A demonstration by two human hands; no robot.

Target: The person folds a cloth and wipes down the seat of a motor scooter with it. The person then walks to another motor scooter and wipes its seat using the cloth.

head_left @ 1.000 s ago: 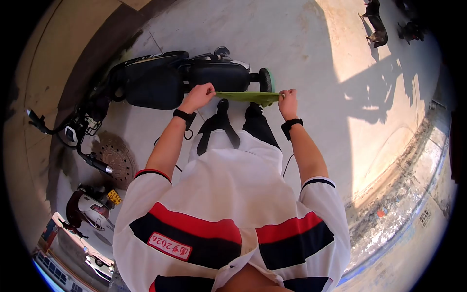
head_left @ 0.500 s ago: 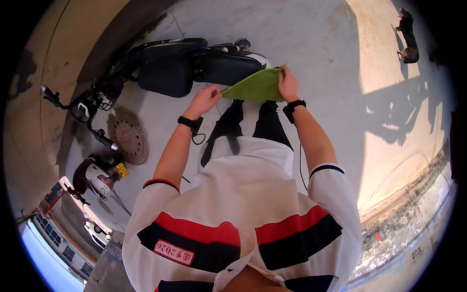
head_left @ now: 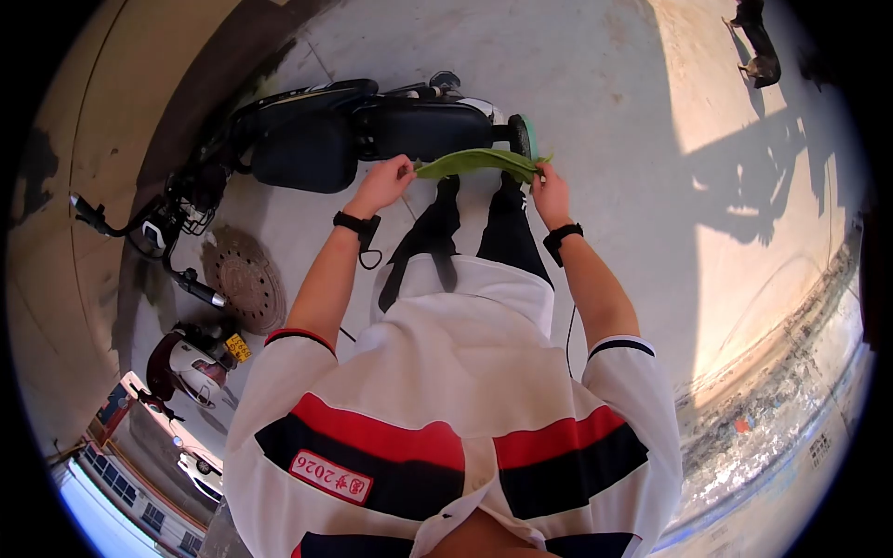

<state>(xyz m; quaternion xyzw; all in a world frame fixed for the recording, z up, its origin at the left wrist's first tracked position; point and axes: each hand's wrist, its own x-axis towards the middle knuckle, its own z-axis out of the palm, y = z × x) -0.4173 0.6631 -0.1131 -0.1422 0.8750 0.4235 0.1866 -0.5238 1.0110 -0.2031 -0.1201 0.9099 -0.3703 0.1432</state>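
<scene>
My left hand (head_left: 382, 184) pinches one end of a green cloth (head_left: 474, 162), and my right hand (head_left: 551, 193) pinches the other end. Stretched between them, the cloth appears as a narrow, slightly curved strip above my legs. Just beyond it stands a black scooter (head_left: 423, 130) with a dark padded seat. A round edge in pale green (head_left: 529, 137) shows at the scooter's rear, close to the cloth. Both wrists carry black bands, with thin cables by the arms.
A round manhole cover (head_left: 244, 279) lies in the pavement at left. Behind it stands a maroon and white scooter (head_left: 191, 367) with a yellow plate. A dark dog (head_left: 758, 46) is at the upper right. A rough, peeling wall (head_left: 781, 428) runs along the right.
The cloth has gone from a broad hanging triangle to a narrow strip. My right hand has come lower in view, and the dog sits farther up and left in view.
</scene>
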